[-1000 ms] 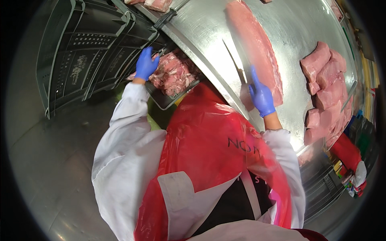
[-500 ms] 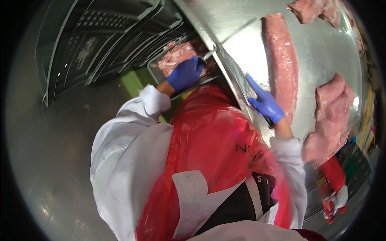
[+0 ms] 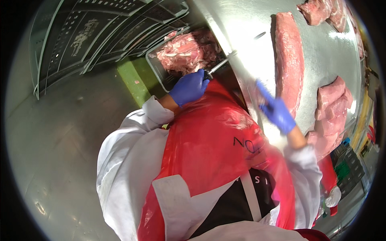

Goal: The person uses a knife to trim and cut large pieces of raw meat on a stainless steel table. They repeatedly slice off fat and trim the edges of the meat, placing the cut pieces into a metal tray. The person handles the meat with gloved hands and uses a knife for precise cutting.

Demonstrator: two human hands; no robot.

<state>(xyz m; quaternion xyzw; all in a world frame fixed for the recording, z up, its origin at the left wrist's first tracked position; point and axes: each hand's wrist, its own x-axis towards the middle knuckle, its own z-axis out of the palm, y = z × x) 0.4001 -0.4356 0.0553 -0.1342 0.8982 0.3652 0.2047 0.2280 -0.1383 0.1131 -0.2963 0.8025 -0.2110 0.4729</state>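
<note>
Blue-gloved, my left hand (image 3: 189,87) is closed round the black handle of a honing steel (image 3: 222,64). Its rod slants up and right over the table edge, partly lost in glare. My right hand (image 3: 278,115), also in a blue glove, is above the table edge, its index finger stretched forward and the others curled round a knife. Motion and glare smear the knife, so its blade can hardly be made out. Right beside that hand lies a long pale-pink meat loin (image 3: 289,60). Beyond my left hand, meat trimmings (image 3: 183,52) fill a tray.
The shiny metal table (image 3: 245,20) bears more meat pieces (image 3: 331,112) at right and others (image 3: 321,12) at far right. Dark perforated crates (image 3: 88,36) stand at the left, near a green block (image 3: 132,80). A person's red garment (image 3: 327,172) shows beyond the table.
My left hand has drawn back toward me with the honing steel, uncovering more trimmings. My right hand has moved right and slightly nearer, and the knife blade, plain before, is now blurred.
</note>
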